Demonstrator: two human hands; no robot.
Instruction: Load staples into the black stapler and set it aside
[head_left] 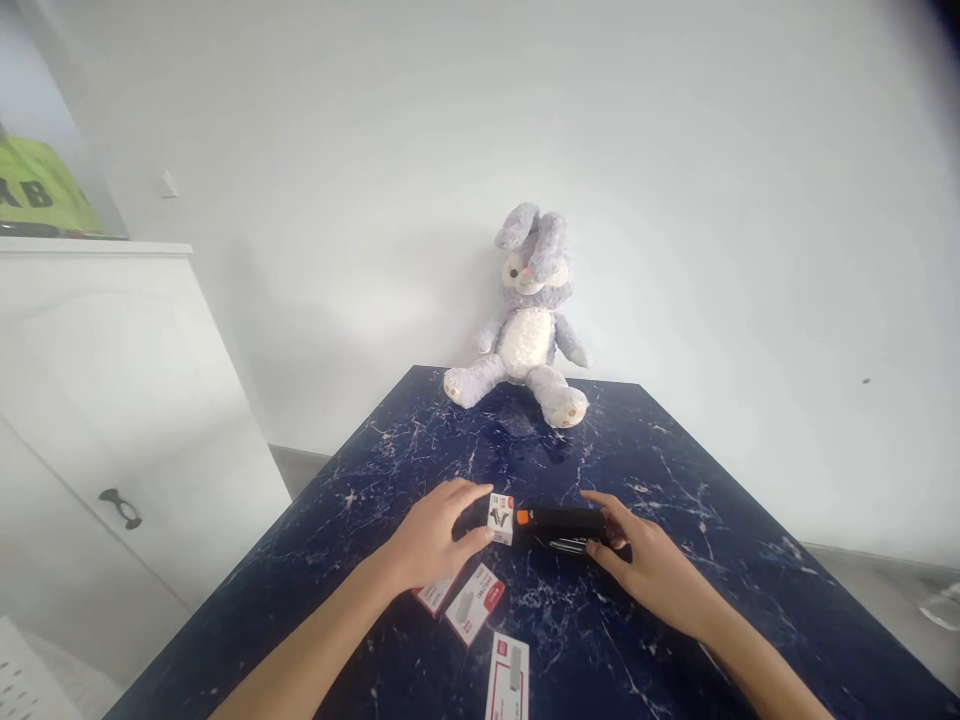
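My left hand (439,535) has its thumb and index finger at the left edge of a small white box (501,518) with red and black print, pinching it. Right up against that box lies a long black box (559,520) with an orange patch at its left end and white marks on its front. Around the right end of the black box are the fingers and thumb of my right hand (637,550). Below my left hand, a white-and-red box (474,603) rests on the table, and another red-and-white box (436,595) is partly hidden by the hand.
The dark blue marble-patterned table (360,590) carries one more white-and-red box (508,675) near its front edge. A grey plush rabbit (529,335) sits at the back against the wall. To the left stands a white cabinet (112,400) with a bright green bag (45,188) on top.
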